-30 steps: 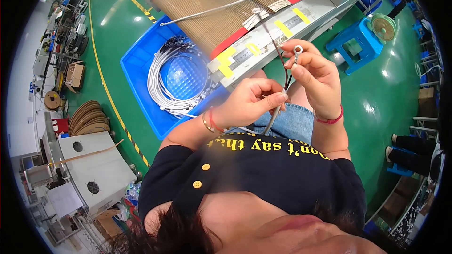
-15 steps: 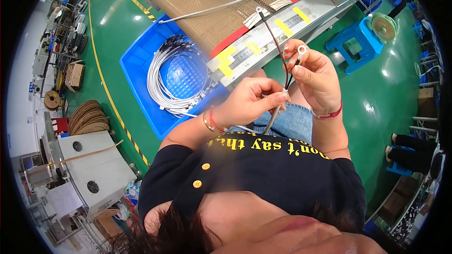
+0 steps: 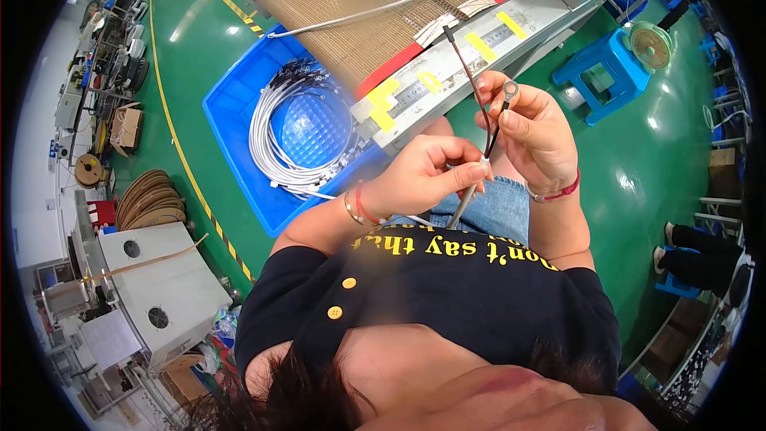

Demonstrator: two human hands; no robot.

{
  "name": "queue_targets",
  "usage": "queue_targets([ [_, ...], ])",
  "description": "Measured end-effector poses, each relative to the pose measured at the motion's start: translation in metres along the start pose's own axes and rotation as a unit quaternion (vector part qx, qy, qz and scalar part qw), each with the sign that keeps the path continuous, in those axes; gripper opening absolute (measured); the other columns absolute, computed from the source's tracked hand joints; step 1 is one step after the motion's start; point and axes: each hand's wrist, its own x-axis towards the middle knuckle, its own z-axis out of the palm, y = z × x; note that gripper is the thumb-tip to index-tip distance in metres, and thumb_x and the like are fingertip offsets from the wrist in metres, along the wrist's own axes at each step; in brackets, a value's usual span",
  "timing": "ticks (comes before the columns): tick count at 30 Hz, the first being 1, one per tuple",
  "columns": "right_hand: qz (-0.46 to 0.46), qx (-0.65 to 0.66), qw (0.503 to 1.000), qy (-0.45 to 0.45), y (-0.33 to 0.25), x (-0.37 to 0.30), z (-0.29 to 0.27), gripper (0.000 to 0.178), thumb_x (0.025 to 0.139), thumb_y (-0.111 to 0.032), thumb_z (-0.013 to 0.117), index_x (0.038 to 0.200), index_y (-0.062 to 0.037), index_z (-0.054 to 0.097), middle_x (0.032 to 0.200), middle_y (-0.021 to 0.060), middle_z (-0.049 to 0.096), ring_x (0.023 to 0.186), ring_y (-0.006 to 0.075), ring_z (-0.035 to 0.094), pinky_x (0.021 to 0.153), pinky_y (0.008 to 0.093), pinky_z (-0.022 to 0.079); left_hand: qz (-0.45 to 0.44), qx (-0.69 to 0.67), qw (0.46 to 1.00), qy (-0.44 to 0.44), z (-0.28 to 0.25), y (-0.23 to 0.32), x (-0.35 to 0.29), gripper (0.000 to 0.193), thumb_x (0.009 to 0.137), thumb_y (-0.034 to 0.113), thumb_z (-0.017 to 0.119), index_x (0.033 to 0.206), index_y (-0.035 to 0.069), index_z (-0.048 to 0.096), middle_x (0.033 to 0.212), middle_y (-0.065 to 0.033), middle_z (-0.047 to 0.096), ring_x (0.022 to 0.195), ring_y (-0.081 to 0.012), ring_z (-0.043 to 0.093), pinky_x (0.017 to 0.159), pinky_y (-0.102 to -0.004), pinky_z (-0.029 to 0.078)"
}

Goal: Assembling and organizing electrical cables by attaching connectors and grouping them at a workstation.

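My left hand [image 3: 423, 174] pinches a grey cable [image 3: 465, 203] at the point where its thin dark wires [image 3: 476, 96] come out. My right hand [image 3: 535, 129] holds one of those wires, which ends in a small metal ring terminal [image 3: 510, 91] above my fingers. A second dark wire rises free toward the conveyor. Both hands are over my lap, just in front of the conveyor's edge.
A brown mesh conveyor belt [image 3: 359, 32] with a grey side rail [image 3: 471, 60] runs ahead. A blue bin [image 3: 231, 104] left of it holds coiled white cables [image 3: 275, 140]. A blue stool [image 3: 602, 72] stands right, a white machine [image 3: 159, 283] at lower left.
My hands have shifted slightly; the right hand has turned the ring terminal end a little while the left hand keeps its pinch on the cable.
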Motion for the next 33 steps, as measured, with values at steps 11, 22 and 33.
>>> queue_targets([
  [11,0.015,0.014,1.000,-0.022,0.001,0.001,-0.004,0.010,0.070,-0.005,0.058,0.078,0.0020,0.056,0.097,0.0077,0.045,0.087,0.0122,0.045,0.076,0.0265,0.044,0.012,0.006,1.000,-0.014,0.000,0.000,0.000,0.016,0.081,0.010,0.045,0.088,-0.004,0.051,0.078,-0.0068,0.054,0.071,-0.0100,0.053,0.061,-0.0201,0.043],
  [22,0.020,0.024,0.999,-0.032,0.002,0.001,-0.005,0.010,0.069,-0.005,0.059,0.076,0.0018,0.055,0.097,0.0078,0.045,0.087,0.0123,0.045,0.076,0.0264,0.044,0.000,0.006,1.000,-0.020,0.000,-0.001,-0.001,0.016,0.081,0.010,0.046,0.087,-0.004,0.051,0.078,-0.0067,0.054,0.071,-0.0094,0.053,0.060,-0.0198,0.044],
  [33,0.028,0.135,0.989,-0.047,0.010,0.002,-0.016,0.023,0.079,-0.014,0.042,0.086,0.0046,0.054,0.095,0.0119,0.051,0.084,0.0145,0.048,0.073,0.0229,0.039,0.007,0.022,0.999,-0.038,0.000,0.003,-0.002,0.016,0.081,0.010,0.047,0.086,-0.004,0.051,0.079,-0.0070,0.054,0.071,-0.0095,0.053,0.061,-0.0198,0.044],
])
